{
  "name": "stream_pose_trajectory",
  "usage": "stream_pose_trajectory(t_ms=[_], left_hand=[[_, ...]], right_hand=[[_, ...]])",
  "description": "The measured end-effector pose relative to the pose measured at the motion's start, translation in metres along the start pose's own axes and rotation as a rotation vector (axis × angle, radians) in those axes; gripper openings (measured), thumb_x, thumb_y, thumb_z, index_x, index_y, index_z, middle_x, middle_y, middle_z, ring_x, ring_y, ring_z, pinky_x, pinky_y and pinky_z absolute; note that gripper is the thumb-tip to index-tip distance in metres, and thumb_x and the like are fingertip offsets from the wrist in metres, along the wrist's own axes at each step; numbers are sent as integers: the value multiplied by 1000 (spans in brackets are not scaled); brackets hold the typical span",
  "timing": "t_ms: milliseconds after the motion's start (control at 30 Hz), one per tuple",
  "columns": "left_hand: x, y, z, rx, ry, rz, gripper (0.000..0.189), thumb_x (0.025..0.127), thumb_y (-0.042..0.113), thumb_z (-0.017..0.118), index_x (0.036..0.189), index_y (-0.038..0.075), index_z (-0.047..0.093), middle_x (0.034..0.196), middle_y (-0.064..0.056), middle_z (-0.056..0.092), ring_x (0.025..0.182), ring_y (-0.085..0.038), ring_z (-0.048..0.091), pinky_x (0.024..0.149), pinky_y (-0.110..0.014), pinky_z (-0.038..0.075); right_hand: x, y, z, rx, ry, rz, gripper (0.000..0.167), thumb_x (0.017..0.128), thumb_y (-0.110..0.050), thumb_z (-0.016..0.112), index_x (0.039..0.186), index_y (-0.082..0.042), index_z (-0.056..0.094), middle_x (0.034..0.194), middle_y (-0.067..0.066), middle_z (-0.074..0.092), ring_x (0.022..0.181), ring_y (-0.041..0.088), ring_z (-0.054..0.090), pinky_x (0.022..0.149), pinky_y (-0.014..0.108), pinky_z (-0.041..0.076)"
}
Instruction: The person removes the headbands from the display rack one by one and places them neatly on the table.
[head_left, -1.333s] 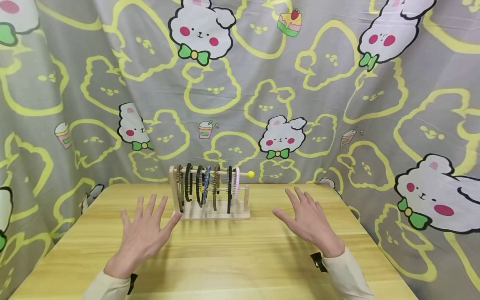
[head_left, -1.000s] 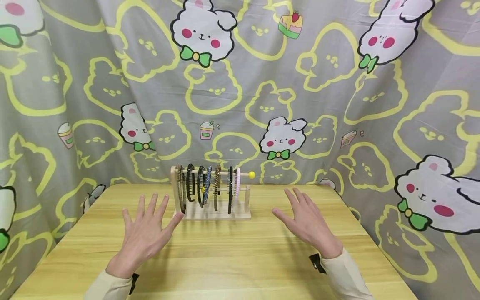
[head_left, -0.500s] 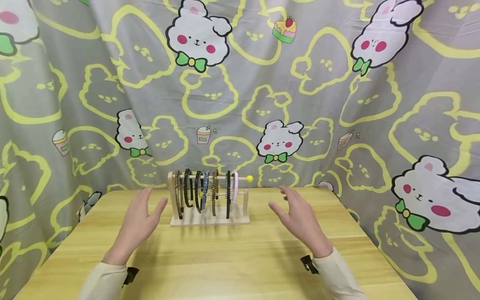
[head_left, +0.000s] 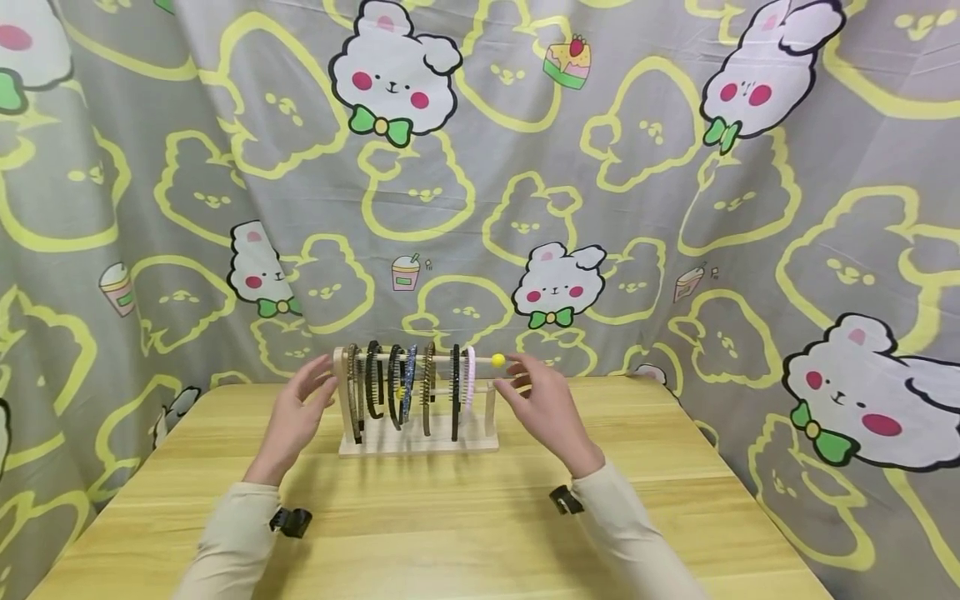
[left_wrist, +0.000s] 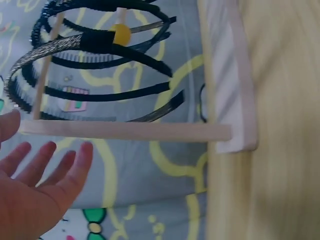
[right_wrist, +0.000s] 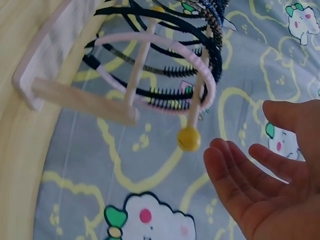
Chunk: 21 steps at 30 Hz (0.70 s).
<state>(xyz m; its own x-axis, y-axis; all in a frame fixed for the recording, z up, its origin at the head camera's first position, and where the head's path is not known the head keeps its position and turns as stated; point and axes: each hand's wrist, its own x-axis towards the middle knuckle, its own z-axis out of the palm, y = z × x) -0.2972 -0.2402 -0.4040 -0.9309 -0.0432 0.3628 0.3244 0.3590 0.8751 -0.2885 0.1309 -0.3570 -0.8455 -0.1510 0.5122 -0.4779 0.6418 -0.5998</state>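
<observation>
A curtained-off tabletop nook
Grey cartoon-animal cloth hung behind and on both sides of a wood-grain table; whether home or studio was unclear.

no words, brands or numbers can be read; on the curtain above the headband rack, a printed cup bears a green label, illegible.

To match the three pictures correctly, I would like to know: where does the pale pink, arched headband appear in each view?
Head: the pale pink, arched headband is a little below the centre, last at the right end of the row.
Left wrist: not visible.
Right wrist: in the upper half, curving across the middle.
Shared landmark: the flat, pale wooden base, lower middle in head, upper right in left wrist, upper left in right wrist.
</observation>
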Motion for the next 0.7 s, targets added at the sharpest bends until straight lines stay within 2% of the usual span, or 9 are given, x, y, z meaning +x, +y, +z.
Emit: stream_pose_trajectory(t_ms=[100, 300, 433, 533, 700], left_hand=[[2, -8, 5, -83, -24, -8, 61, 109, 26, 53, 161, 6, 28, 159, -24, 38, 141, -40, 42, 98, -25, 57], [4, -21, 11, -146, -48, -75, 64, 109, 24, 53, 163, 8, 24, 161, -25, 33, 140, -40, 42, 96, -30, 60], [5, -28, 15, -173, -72, -120, 61, 110, 20, 49, 164, 9, 23, 162, -24, 32, 141, -39, 40, 95, -24, 59], [7, -31, 17, -171, -79, -144, 59, 111, 18, 47, 164, 10, 22, 163, -23, 30, 142, -39, 40, 92, -17, 57], [12, -32, 21, -154, -58, -177, 58, 111, 16, 46, 164, 11, 24, 161, -24, 33, 140, -40, 44, 93, -19, 58]], right_hand=[[8, -1, 11, 14, 4, -22, 39, 98, -23, 72, 133, -8, 64, 106, 8, 74, 89, 19, 73, 77, 34, 64], [17, -4, 30, 35, -24, -2, 41, 98, -26, 72, 134, -9, 63, 101, 6, 75, 85, 17, 73, 74, 33, 63], [18, -4, 41, 40, -46, 23, 42, 98, -28, 72, 134, -9, 62, 99, 5, 75, 82, 15, 71, 71, 31, 62], [20, -3, 47, 35, -44, 35, 41, 97, -28, 73, 132, -9, 62, 98, 5, 75, 81, 15, 71, 69, 29, 62], [22, -5, 51, 35, -42, 44, 40, 96, -29, 74, 129, -9, 63, 96, 3, 73, 81, 14, 70, 65, 26, 60]])
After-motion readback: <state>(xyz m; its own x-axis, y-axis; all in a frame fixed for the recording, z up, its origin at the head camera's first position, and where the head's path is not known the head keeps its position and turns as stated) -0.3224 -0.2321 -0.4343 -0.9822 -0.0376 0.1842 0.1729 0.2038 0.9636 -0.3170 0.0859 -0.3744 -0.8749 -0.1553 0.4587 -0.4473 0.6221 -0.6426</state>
